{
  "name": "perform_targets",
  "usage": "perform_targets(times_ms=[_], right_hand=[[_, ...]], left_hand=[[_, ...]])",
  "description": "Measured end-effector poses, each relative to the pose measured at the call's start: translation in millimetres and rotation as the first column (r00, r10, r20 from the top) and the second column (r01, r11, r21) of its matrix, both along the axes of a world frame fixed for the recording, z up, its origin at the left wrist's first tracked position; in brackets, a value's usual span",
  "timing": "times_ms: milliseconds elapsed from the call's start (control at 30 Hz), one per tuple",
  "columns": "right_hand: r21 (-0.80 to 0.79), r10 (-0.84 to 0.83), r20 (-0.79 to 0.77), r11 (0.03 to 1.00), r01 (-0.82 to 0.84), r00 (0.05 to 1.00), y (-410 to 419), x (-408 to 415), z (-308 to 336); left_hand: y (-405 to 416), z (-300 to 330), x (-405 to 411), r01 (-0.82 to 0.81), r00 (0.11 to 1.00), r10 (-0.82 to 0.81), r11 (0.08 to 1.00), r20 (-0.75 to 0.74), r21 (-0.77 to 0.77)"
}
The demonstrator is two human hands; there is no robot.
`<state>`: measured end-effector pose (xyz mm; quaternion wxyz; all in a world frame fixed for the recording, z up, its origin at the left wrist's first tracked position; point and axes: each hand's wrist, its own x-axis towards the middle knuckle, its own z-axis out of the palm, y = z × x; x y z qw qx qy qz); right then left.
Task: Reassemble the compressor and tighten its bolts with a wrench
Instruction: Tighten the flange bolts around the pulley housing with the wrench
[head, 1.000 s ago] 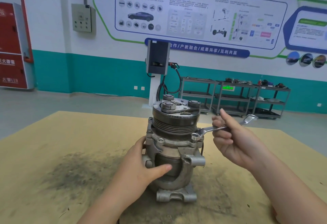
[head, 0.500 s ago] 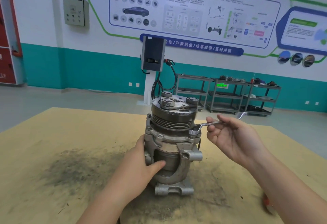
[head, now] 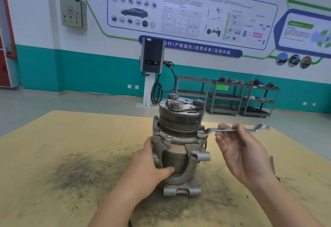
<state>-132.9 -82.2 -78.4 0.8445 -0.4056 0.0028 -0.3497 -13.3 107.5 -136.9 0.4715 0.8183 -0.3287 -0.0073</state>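
One grimy grey cast-metal compressor (head: 179, 148) stands upright mid-way on the tan, soot-smudged surface (head: 53, 146), the left hand (head: 152, 165) wrapped round its body. One silver offset ring wrench (head: 231, 130) sits on a flange bolt at the compressor's right. The right hand (head: 240, 148) holds the handle in a loose, half-open grip, so the ring could slip off the bolt.

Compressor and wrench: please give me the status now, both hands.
Left hand grips compressor body, upright on table. Right hand holds wrench with loose fingers, ring end on a flange bolt. Nothing in the way.
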Motion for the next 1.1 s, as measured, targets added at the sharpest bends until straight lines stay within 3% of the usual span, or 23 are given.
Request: perform_targets(times_ms=[67, 133, 200, 300, 367, 467, 533, 667, 733, 833, 933, 1100], right_hand=[[-0.154, -0.179, 0.115, 0.969, 0.195, 0.977, 15.4, -9.5, -10.3], [-0.372, -0.347, 0.269, 0.823, 0.429, 0.899, 31.5, -13.6, -18.7], [-0.583, -0.421, 0.424, 0.551, 0.597, 0.802, 43.6, -14.8, -25.6], [-0.738, -0.419, 0.541, 0.179, 0.651, 0.729, 55.6, -10.8, -27.2], [-0.755, -0.405, 0.571, 0.083, 0.65, 0.714, 65.4, -0.6, -23.1], [-0.787, -0.471, 0.534, 0.028, 0.617, 0.702, 82.4, 16.6, -21.5], [-0.784, -0.501, 0.489, 0.107, 0.611, 0.715, 86.3, 18.3, -20.1], [-0.609, -0.466, 0.562, 0.326, 0.723, 0.684, 74.6, 0.2, -7.8], [-0.473, -0.489, 0.5, 0.537, 0.698, 0.715, 65.9, -7.0, -0.7], [-0.215, -0.41, 0.319, 0.847, 0.487, 0.854, 51.4, -9.9, 6.5], [-0.093, -0.316, 0.199, 0.936, 0.339, 0.928, 38.2, -6.8, 6.2], [-0.018, -0.221, 0.137, 0.974, 0.225, 0.966, 32.4, -1.5, 1.1]], left_hand=[[-0.3, 1.1, -0.9, -0.002, 1.0, 0.002, 1.0, 0.005, 0.003], [0.1, 0.5, -1.3, -0.004, 1.0, 0.004, 1.0, 0.017, 0.005], [0.1, -0.9, -0.8, 0.004, 1.0, -0.004, 1.0, 0.014, -0.005], [-1.0, -2.0, 1.5, 0.015, 1.0, -0.015, 0.999, 0.0, -0.03], [-2.6, -2.9, 3.9, 0.025, 1.0, -0.026, 0.999, -0.014, -0.04], [-5.1, -6.5, 6.8, 0.058, 0.998, -0.06, 0.996, -0.035, -0.075], [-5.2, -6.5, 4.8, 0.037, 0.999, -0.038, 0.996, -0.012, -0.078], [-4.2, -8.4, 3.4, -0.024, 0.999, 0.026, 0.998, 0.031, -0.055], [-2.8, -8.8, 3.9, -0.015, 0.999, 0.016, 1.0, 0.041, -0.017], [-1.3, -7.8, 4.3, -0.019, 0.998, 0.018, 1.0, 0.053, 0.024], [-1.3, -5.4, 2.9, -0.04, 0.996, 0.035, 0.997, 0.076, 0.059], [1.3, -1.0, 4.5, -0.035, 0.998, 0.029, 0.994, 0.061, 0.099]])
